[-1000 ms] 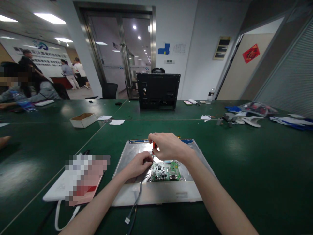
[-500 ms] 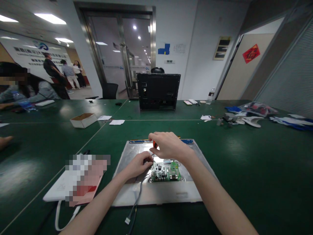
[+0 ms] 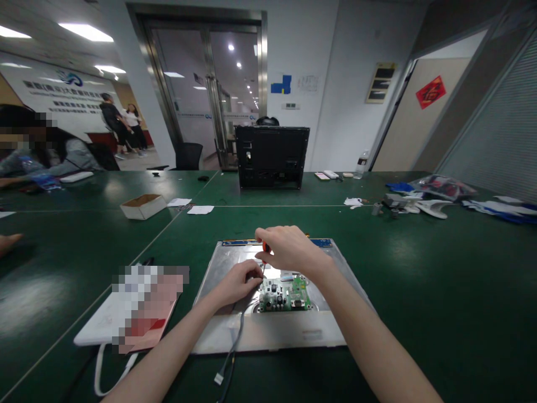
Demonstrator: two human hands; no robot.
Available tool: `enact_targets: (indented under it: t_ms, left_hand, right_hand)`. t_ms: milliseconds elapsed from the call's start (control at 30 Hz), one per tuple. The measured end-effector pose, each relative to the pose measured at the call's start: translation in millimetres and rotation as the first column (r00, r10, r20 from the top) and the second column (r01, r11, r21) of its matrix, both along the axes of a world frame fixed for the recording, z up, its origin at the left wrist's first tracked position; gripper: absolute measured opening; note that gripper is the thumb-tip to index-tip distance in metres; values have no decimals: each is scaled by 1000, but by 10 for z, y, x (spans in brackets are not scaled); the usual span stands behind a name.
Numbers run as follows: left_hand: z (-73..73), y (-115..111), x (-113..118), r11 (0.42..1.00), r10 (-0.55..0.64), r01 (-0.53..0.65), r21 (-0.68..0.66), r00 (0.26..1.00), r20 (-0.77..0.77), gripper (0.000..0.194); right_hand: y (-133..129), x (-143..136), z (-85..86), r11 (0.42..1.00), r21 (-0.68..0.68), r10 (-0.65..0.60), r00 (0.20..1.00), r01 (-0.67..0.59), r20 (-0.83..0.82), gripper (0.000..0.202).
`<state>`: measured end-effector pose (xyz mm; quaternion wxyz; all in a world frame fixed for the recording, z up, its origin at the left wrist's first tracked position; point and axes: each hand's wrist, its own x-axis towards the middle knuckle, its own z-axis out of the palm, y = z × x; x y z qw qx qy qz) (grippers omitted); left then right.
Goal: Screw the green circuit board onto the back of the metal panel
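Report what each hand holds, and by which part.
Right hand: screwdriver, by its orange handle. Left hand: fingers beside its shaft; whether they grip anything is unclear.

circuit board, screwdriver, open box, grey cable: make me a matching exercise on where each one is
1. Circuit board
2. Screwdriver
3. Open box
4. Grey cable

A. Beside the paper sheets
B. Running over the near edge of the metal panel
C. Held in the right hand
D. Lying wholly on the panel

Pairs: 1-D, 2-C, 3-A, 4-B
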<state>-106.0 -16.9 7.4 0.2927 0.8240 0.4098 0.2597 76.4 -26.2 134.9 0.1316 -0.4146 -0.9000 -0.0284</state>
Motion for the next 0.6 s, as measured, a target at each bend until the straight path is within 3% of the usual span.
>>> enact_targets:
  t_ms: [200,467,600]
  left_hand:
    - [-53,17,-3,1000,-4,4,4,1000,4,10]
    - [-23,8,-8,1000,-5,5,18,1000,-1,12]
    - [-39,13,-7,1000,-3,3,13,1000,2,12]
  right_hand:
    - [-42,10,16,998,-26,64,998,-64,-21,23]
    - [12,-6,-3,1000,7,-19,1000,19,1,16]
    - [-13,20,15,999,-21,40,999,-40,-26,19]
